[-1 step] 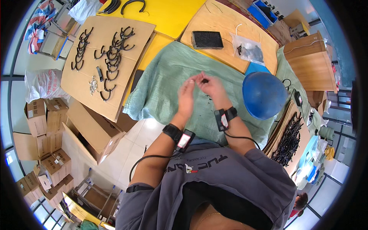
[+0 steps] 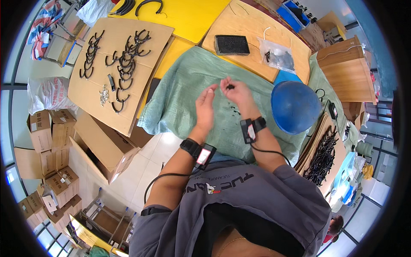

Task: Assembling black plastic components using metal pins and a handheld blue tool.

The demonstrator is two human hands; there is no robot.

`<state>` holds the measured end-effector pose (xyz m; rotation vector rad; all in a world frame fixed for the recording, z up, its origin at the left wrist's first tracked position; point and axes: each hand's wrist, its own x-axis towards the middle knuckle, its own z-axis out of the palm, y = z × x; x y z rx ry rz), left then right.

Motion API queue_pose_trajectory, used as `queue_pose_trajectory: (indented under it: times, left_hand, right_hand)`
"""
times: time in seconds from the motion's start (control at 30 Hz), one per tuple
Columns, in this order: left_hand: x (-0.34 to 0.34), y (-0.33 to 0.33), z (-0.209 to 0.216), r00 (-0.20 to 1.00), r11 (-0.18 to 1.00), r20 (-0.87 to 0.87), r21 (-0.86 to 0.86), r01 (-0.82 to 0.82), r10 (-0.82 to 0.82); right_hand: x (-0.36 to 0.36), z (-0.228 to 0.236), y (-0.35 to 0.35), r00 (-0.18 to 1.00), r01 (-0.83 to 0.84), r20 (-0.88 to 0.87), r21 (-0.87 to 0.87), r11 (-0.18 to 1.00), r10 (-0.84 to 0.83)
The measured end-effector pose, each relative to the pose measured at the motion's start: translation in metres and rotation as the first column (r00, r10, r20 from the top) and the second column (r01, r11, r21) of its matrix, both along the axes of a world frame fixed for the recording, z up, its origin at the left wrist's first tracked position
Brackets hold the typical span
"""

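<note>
Over the green cloth (image 2: 171,92), my right hand (image 2: 239,95) is curled round small black parts (image 2: 230,86) that show between its fingers and palm. Just left of it, my left hand (image 2: 206,107) has its fingers drawn together in a pinch. Whatever the pinch may hold is too small to make out. A narrow gap separates the two hands. Several more tiny black pieces (image 2: 234,110) lie loose on the cloth beside my right wrist.
A blue rounded bowl-shaped thing (image 2: 295,107) is right of my hands. Beyond the cloth are a black tray (image 2: 231,45) and a clear plastic bag (image 2: 277,58). Cardboard at left carries curved black parts (image 2: 121,104) and small silvery pieces (image 2: 104,95). Black parts (image 2: 322,156) are heaped at right.
My hands have come apart; their fingertips met before. The black parts in my right hand and the loose pieces on the cloth show more plainly.
</note>
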<state>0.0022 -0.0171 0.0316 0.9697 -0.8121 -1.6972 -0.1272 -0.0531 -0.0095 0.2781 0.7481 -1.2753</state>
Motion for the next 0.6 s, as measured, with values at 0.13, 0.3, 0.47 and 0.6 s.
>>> queue_pose_trajectory:
  times: [0.13,0.3,0.47,0.6]
  left_hand:
    - [0.017,-0.003,-0.015,0.988,0.998,0.148,0.014,-0.055,0.052]
    - [0.027,0.01,-0.031,0.97,0.994,0.241,0.11,-0.013,-0.014]
    - [0.027,0.017,-0.034,0.959,0.99,0.28,0.14,0.004,-0.043]
    - [0.026,0.017,-0.03,0.965,0.991,0.256,0.136,0.018,-0.053]
  right_hand:
    - [-0.02,0.02,-0.058,0.972,0.218,0.046,0.185,0.958,-0.23]
    - [-0.017,0.046,-0.097,0.966,0.221,-0.13,-0.038,0.975,-0.224]
    - [-0.023,0.047,-0.099,0.983,0.168,-0.053,-0.122,0.978,-0.176]
    - [-0.036,0.042,-0.088,0.987,0.13,-0.072,-0.156,0.979,-0.142]
